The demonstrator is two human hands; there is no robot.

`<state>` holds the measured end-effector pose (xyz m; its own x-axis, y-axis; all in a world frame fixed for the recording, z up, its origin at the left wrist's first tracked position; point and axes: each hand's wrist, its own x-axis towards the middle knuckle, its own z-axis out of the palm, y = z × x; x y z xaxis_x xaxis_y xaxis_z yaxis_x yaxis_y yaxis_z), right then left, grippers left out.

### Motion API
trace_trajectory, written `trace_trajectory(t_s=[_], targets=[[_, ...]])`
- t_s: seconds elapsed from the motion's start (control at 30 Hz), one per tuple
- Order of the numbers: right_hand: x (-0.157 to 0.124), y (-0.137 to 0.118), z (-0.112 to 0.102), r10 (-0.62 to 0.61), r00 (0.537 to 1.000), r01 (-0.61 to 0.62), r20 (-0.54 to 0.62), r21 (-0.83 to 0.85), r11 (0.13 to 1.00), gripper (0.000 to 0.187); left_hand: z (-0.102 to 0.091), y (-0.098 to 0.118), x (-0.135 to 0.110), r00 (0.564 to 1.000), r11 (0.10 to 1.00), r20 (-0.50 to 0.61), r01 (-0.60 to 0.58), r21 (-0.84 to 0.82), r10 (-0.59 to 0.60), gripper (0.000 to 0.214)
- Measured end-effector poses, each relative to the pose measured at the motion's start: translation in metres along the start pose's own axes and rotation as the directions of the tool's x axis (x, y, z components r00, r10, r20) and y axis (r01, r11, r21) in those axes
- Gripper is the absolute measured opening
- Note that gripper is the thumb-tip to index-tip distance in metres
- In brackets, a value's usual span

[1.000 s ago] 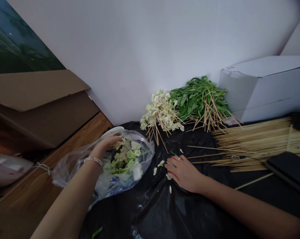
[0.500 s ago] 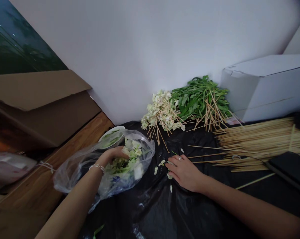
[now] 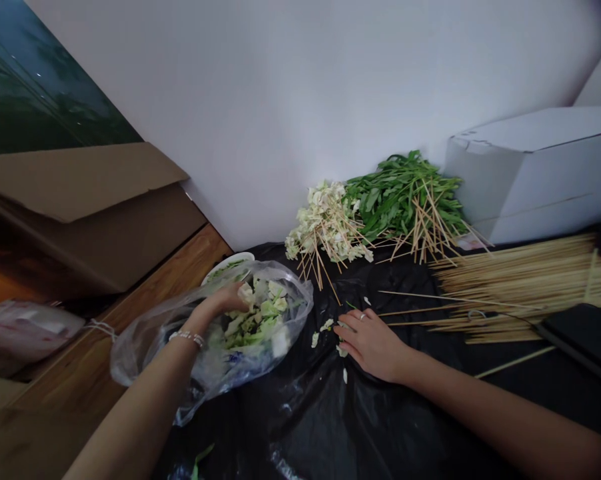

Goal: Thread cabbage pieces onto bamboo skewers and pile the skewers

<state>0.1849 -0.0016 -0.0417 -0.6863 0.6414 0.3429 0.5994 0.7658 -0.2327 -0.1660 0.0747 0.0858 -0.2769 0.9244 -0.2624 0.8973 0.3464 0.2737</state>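
My left hand (image 3: 232, 297) reaches into a clear plastic bag (image 3: 153, 330) of torn pale-green cabbage pieces (image 3: 260, 321). Its fingers bend down at the pile's far left side; their tips are blurred and partly hidden, so a grip on a piece cannot be made out. My right hand (image 3: 368, 339) lies palm down on a black plastic sheet (image 3: 310, 417), fingers stretched out. Small cabbage scraps (image 3: 326, 325) lie beside its fingertips, one partly under them. Beyond it lies a heap of skewered cabbage (image 3: 330, 223), with stick ends pointing towards me.
Leafy greens on skewers (image 3: 393, 193) lie against the wall. Bare bamboo skewers (image 3: 515, 287) spread at right, near a black flat object (image 3: 580, 340). A white box (image 3: 545, 180) stands behind. Left are a white bowl (image 3: 243, 257), partly behind the bag, and a cardboard box (image 3: 95, 227).
My left hand has drawn back slightly up and left within the bag, uncovering more cabbage. My right hand stays at the same place on the sheet. The view has shifted slightly.
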Motion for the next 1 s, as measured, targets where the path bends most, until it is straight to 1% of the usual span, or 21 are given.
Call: trace_trajectory(t_s=[0.1,0.2,0.27,0.33,0.4,0.43,0.47,0.53,0.6,0.63,0.67,0.7,0.77,0.8,0.83,0.87,0.93,0.97,1.0], targets=[[0.000,0.000,0.000,-0.001,1.000,0.001,0.003,-0.002,1.000,0.025,-0.013,0.005,-0.008,0.997,0.998,0.046,-0.061,0.021,0.060,0.035],[0.000,0.000,0.000,-0.001,1.000,0.001,0.010,-0.005,1.000,0.026,-0.021,0.018,-0.026,0.971,0.986,0.171,-0.160,-0.057,0.167,0.038],[0.000,0.000,0.000,0.006,1.000,-0.006,0.011,0.009,1.000,0.026,-0.021,0.033,-0.044,0.905,0.943,0.303,-0.232,-0.241,0.300,0.044],[0.001,0.002,-0.001,0.018,1.000,-0.018,0.004,0.073,0.997,0.026,-0.015,0.053,-0.066,0.830,0.896,0.379,-0.289,-0.338,0.410,0.045],[0.003,0.007,-0.002,0.050,0.999,-0.046,-0.012,0.225,0.973,0.025,-0.002,0.078,-0.086,0.759,0.849,0.403,-0.375,-0.373,0.512,0.046],[0.005,0.011,-0.003,0.078,0.997,-0.067,-0.019,0.333,0.941,0.026,0.006,0.091,-0.095,0.725,0.830,0.416,-0.415,-0.373,0.550,0.047],[0.007,0.016,-0.005,0.124,0.992,-0.100,-0.025,0.449,0.888,0.028,0.017,0.103,-0.102,0.697,0.814,0.427,-0.443,-0.376,0.577,0.047],[0.011,0.026,-0.010,0.256,0.966,-0.179,-0.025,0.649,0.740,0.032,0.040,0.125,-0.111,0.631,0.774,0.448,-0.507,-0.378,0.633,0.048],[0.014,0.037,-0.015,0.401,0.916,-0.245,-0.023,0.758,0.604,0.032,0.065,0.139,-0.113,0.605,0.741,0.433,-0.590,-0.320,0.669,0.043],[0.015,0.041,-0.017,0.456,0.890,-0.260,-0.029,0.788,0.558,0.030,0.077,0.144,-0.113,0.609,0.724,0.402,-0.633,-0.274,0.684,0.040],[0.015,0.045,-0.020,0.492,0.870,-0.265,-0.039,0.805,0.531,0.029,0.087,0.147,-0.111,0.616,0.708,0.371,-0.675,-0.206,0.695,0.040],[0.015,0.047,-0.022,0.508,0.860,-0.259,-0.053,0.812,0.523,0.027,0.095,0.149,-0.110,0.625,0.692,0.341,-0.711,-0.123,0.702,0.047],[0.015,0.048,-0.026,0.507,0.857,-0.241,-0.094,0.797,0.554,0.026,0.104,0.152,-0.107,0.623,0.658,0.291,-0.752,-0.033,0.726,0.077],[0.014,0.047,-0.028,0.497,0.859,-0.230,-0.120,0.777,0.585,0.026,0.106,0.153,-0.105,0.619,0.645,0.267,-0.764,-0.016,0.739,0.088],[0.013,0.046,-0.031,0.490,0.858,-0.218,-0.156,0.752,0.622,0.026,0.106,0.155,-0.103,0.610,0.633,0.245,-0.774,-0.023,0.754,0.093],[0.012,0.045,-0.034,0.487,0.849,-0.206,-0.204,0.721,0.661,0.026,0.104,0.158,-0.100,0.600,0.623,0.223,-0.781,-0.046,0.768,0.090],[0.011,0.042,-0.043,0.490,0.807,-0.183,-0.330,0.648,0.739,0.026,0.100,0.164,-0.090,0.582,0.604,0.178,-0.788,-0.120,0.794,0.070],[0.010,0.041,-0.049,0.490,0.780,-0.178,-0.389,0.613,0.770,0.025,0.099,0.169,-0.084,0.587,0.607,0.158,-0.779,-0.160,0.794,0.059],[0.010,0.041,-0.055,0.490,0.760,-0.177,-0.427,0.590,0.788,0.024,0.098,0.173,-0.076,0.610,0.625,0.134,-0.759,-0.182,0.781,0.050]])
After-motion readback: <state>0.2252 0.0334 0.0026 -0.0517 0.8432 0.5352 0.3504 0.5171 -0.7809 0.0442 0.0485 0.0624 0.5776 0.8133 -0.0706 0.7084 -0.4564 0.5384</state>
